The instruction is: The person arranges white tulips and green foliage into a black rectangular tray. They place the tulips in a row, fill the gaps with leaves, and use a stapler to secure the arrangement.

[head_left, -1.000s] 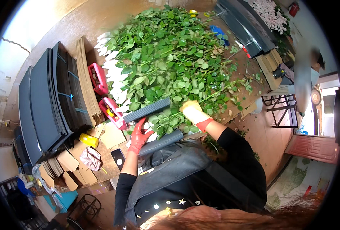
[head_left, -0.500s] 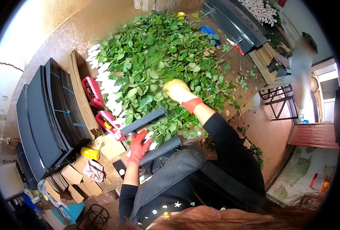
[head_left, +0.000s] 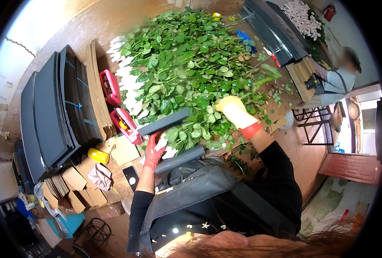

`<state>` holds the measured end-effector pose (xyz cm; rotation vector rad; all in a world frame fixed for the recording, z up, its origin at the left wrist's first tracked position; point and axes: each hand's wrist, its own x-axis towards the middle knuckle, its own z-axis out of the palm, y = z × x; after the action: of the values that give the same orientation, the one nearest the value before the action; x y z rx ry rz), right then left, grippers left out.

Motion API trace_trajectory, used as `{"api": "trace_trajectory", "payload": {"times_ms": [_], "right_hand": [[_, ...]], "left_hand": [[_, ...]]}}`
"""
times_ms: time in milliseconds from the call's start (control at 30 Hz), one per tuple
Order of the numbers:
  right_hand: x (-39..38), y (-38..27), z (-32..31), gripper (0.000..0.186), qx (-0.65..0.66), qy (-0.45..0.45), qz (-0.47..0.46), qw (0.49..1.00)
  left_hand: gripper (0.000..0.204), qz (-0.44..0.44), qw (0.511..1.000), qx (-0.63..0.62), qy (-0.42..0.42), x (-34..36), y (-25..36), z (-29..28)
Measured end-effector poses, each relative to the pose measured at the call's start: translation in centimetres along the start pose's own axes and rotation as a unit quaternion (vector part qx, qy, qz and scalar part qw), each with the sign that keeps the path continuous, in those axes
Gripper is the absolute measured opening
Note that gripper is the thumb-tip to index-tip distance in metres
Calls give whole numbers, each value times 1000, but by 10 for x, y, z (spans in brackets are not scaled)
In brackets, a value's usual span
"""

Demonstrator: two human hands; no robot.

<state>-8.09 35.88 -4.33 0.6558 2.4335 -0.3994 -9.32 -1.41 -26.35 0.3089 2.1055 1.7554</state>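
A big heap of leafy rose stems (head_left: 178, 56) covers the table, with white-sleeved flower heads (head_left: 128, 84) along its left side. In front of it, between a slanted dark grey strip (head_left: 165, 121) and a dark grey rolled edge (head_left: 180, 159), lies a smaller leafy bunch (head_left: 189, 134). My left hand (head_left: 153, 151), in a red glove, curls around a white-sleeved head (head_left: 160, 144) at its left end; some fingertips are hidden by the strip. My right hand (head_left: 233, 109), in a pale yellow glove with a red cuff, is closed among leaves. A blurred leafy stem (head_left: 264, 78) sticks out beyond it.
Stacked dark boards (head_left: 49, 116) and brown cardboard (head_left: 94, 86) stand at left, beside pink-red cases (head_left: 110, 88). A yellow can (head_left: 98, 155), a phone (head_left: 131, 177) and cardboard pieces (head_left: 75, 178) lie nearer. Another person (head_left: 343, 73) is at far right, near a black metal stand (head_left: 313, 124).
My right hand has moved right and slightly nearer, and the blurred stem now shows beyond it. My left fingers, spread before, have curled up behind the grey strip. The whole view has shifted slightly.
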Motion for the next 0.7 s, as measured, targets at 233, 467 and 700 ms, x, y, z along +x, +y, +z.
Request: {"api": "trace_trajectory", "payload": {"times_ms": [233,467,700], "right_hand": [[59,51,96,30,-182,-6,-56,982],[43,15,22,58,-14,26,-193,981],[72,24,72,22,-179,-5,-192,965]], "left_hand": [[61,43,995,87,-28,-3,27,9],[62,12,997,76,-27,-6,28,6],[64,5,993,119,-23,-5,21,7]]}}
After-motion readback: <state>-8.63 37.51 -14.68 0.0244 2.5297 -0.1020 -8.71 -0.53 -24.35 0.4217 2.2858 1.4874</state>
